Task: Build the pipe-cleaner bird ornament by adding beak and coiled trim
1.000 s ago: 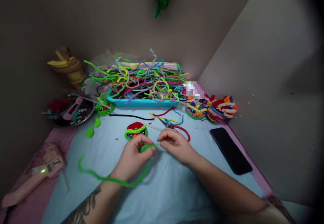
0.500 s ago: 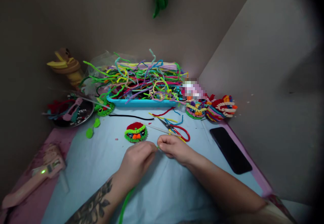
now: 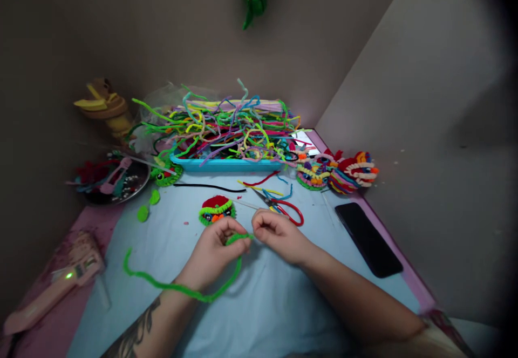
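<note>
My left hand [image 3: 220, 250] is closed, pinching a bright green pipe cleaner [image 3: 194, 294] near one end. The long free part of it loops below the hand and crosses over my left wrist to the left. Close beside it, my right hand [image 3: 279, 236] is closed with thumb and index finger pinched at the pipe cleaner's tip. Just behind my left hand lies a small red and green pipe-cleaner face [image 3: 216, 207] with dark eyes and an orange beak, partly covered by the fingers. Scissors with red handles [image 3: 289, 211] lie beyond my right hand.
A blue tray [image 3: 226, 164] heaped with colourful pipe cleaners stands at the back. A pink glue gun [image 3: 52, 293] with a green light lies left. A black phone [image 3: 368, 239] rests right. Finished pipe-cleaner figures [image 3: 352, 174] sit back right; a metal bowl [image 3: 141, 185] stands back left.
My left hand has turned so its fingers and thumb show. The green pipe cleaner's long end has swung up and left, now over my left wrist. My right hand has barely moved.
</note>
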A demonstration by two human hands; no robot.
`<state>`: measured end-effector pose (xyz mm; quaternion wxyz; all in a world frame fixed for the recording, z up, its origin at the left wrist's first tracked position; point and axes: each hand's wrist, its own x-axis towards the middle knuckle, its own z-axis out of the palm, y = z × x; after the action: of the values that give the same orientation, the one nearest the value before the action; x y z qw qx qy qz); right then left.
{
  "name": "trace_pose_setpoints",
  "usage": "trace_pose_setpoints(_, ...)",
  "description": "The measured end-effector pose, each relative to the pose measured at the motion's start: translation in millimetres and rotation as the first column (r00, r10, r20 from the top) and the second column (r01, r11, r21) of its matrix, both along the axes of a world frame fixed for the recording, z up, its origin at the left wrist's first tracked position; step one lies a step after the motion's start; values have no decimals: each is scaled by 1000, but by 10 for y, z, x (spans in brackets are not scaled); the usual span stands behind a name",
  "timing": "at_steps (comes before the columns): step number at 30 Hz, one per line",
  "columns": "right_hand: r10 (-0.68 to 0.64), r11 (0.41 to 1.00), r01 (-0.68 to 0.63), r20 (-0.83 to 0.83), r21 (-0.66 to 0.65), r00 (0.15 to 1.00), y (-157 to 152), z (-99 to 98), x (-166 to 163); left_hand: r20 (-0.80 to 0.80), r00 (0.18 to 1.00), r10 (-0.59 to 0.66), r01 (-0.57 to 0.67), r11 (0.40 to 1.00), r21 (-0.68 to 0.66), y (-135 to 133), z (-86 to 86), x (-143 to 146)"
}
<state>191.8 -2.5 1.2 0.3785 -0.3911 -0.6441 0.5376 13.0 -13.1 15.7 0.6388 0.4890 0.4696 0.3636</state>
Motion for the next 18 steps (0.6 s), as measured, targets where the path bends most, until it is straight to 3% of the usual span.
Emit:
trace_pose_setpoints(2, 47, 981, -68, -116, -179, 992, -23, -37, -30, 71, 996, -46, 50, 997, -64, -14, 5, 3)
trace_pose_setpoints(4, 42, 912, -145, -263, -384, 964, -50, -85, -76, 126, 990, -66, 80, 991, -110, -21, 10, 4)
trace_pose_setpoints(6, 12, 855, -196, -360, -480, 933, -68, -126, -121, 161, 984, -70, 92, 987, -133, -18, 12, 2)
trace_pose_setpoints(8, -13, 850, -193, -386, -491, 922, -68, -145, -146, 160, 985, -64, 85, 988, -127, -10, 9, -3)
trace_pose_setpoints(10, -58, 897, -103, -347, -429, 936, -54, -137, -142, 103, 994, -23, 31, 997, -76, -4, -5, -9)
trace_pose_setpoints(13, -201, 975, 181, -168, -128, 965, -44, -90, -109, -50, 994, 101, -96, 991, 92, -18, -35, -15)
trace_pose_setpoints(15, -306, 944, 307, -26, 118, 952, -60, -61, -94, -160, 973, 165, -125, 964, 233, -45, -52, -15)
trace_pose_setpoints(18, -376, 887, 321, 117, 332, 919, -102, -43, -100, -271, 941, 201, -81, 914, 397, -90, -62, -16)
